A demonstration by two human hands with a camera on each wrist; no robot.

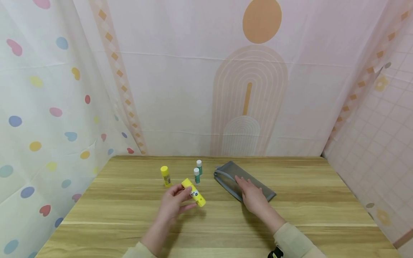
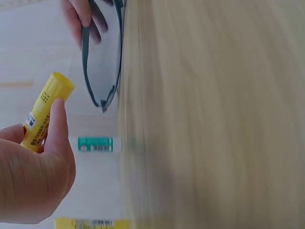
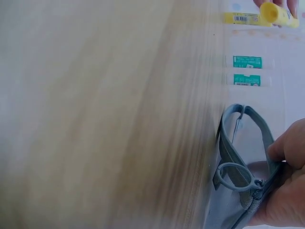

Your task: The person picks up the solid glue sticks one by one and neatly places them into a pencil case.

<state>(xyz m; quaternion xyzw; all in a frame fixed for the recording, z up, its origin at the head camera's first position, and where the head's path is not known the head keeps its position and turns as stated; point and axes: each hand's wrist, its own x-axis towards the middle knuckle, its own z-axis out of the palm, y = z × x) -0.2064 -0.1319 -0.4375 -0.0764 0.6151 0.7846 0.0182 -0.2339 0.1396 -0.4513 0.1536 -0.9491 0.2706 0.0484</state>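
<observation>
A person's left hand (image 1: 173,202) pinches a yellow glue stick (image 1: 196,197) between thumb and fingers, raised over the tabletop (image 1: 122,215). To its right, the right hand (image 1: 255,199) grips the rim of a gray mesh pouch (image 1: 237,173), whose mouth gapes toward the left hand; stick and pouch stand apart.

The step appears to hinge on keeping that mouth wide. A steady right hand, its fingertips out of the opening, would likely serve best, since soft mesh could sag or catch a cap. The left hand would do well to line the stick up end-first with the gap, holding it by the far end.

By count: 2 hands; 1 pouch; 2 yellow glue sticks, 1 held and 1 upright (image 1: 166,176) just beyond the left hand; and 2 small green tubes (image 1: 197,176) with white caps, upright beyond the left hand, toward the right hand.
</observation>
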